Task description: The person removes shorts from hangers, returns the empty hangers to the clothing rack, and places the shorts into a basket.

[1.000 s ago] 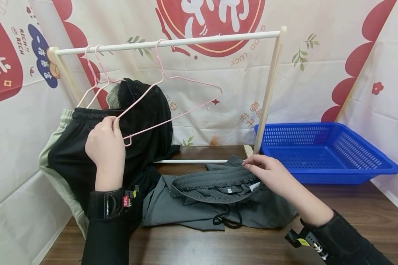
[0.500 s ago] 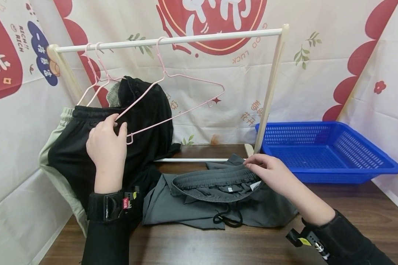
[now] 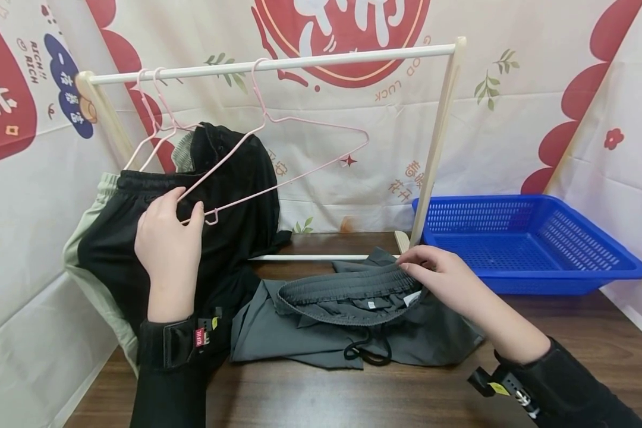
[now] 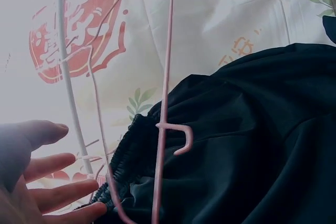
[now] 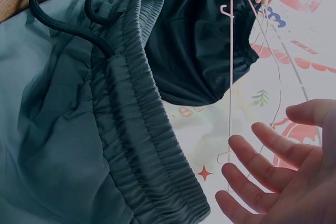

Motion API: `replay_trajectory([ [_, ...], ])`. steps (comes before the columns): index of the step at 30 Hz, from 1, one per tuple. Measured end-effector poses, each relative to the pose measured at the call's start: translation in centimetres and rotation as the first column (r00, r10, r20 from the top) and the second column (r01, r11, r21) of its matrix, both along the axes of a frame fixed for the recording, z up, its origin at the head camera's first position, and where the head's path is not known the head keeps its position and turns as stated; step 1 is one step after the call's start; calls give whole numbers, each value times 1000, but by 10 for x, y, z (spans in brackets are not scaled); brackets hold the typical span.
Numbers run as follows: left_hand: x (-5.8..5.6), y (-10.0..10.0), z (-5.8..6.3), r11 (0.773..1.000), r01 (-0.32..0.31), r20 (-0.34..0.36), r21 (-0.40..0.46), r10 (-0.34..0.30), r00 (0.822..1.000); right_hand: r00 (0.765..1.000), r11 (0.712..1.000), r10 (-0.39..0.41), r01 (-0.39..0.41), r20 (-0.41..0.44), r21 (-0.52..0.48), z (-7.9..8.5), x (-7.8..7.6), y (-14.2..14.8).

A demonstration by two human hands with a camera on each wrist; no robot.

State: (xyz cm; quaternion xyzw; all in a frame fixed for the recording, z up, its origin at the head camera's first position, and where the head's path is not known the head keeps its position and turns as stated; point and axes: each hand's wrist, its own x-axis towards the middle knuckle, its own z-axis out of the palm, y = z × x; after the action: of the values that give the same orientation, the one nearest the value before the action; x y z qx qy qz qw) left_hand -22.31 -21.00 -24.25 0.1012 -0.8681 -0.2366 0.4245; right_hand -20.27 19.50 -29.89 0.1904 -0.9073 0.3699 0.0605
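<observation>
A pink hanger [image 3: 321, 166] hangs by its hook from the rack's white top bar. My left hand [image 3: 168, 244] is at the hanger's left end, thumb and fingers spread; in the left wrist view the fingers [image 4: 68, 195] are extended beside the pink wire [image 4: 164, 77]. Grey drawstring pants [image 3: 299, 333] lie on the table with the elastic waistband gaping; their leg length is unclear. At the waistband's right end is my right hand [image 3: 441, 273]. The right wrist view shows its fingers [image 5: 262, 169] loosely extended beside the waistband [image 5: 157, 129], gripping nothing.
Black pants with pale green sides [image 3: 101, 249] and another black garment [image 3: 241, 184] hang at the rack's left on pink hangers. A blue basket [image 3: 535, 276] stands behind right. The rack's right post [image 3: 438, 137] rises before a printed cloth backdrop.
My left hand has let go of the hanger's left end, its thumb and fingers parting. The hanger has swung slightly, its right end going right. My right hand stays by the waistband.
</observation>
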Motion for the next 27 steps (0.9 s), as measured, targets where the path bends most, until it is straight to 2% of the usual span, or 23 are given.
replay_trajectory([
  [8,8,4,-1,1000,2,-54,9,-1,999,1000,1000,-12,13,-28,14,7,3,7],
  [15,16,10,-5,1000,24,-76,6,-23,997,999,999,-38,38,-2,16,12,6,13],
  [19,20,14,-10,999,41,-85,-2,-41,996,1000,999,-27,28,-16,37,11,7,19],
  [23,22,17,-15,998,64,-89,-16,-65,994,998,996,-5,10,-64,84,8,6,25],
  [27,24,21,-20,996,84,-77,-26,-86,993,998,992,11,-2,-66,123,4,5,31],
])
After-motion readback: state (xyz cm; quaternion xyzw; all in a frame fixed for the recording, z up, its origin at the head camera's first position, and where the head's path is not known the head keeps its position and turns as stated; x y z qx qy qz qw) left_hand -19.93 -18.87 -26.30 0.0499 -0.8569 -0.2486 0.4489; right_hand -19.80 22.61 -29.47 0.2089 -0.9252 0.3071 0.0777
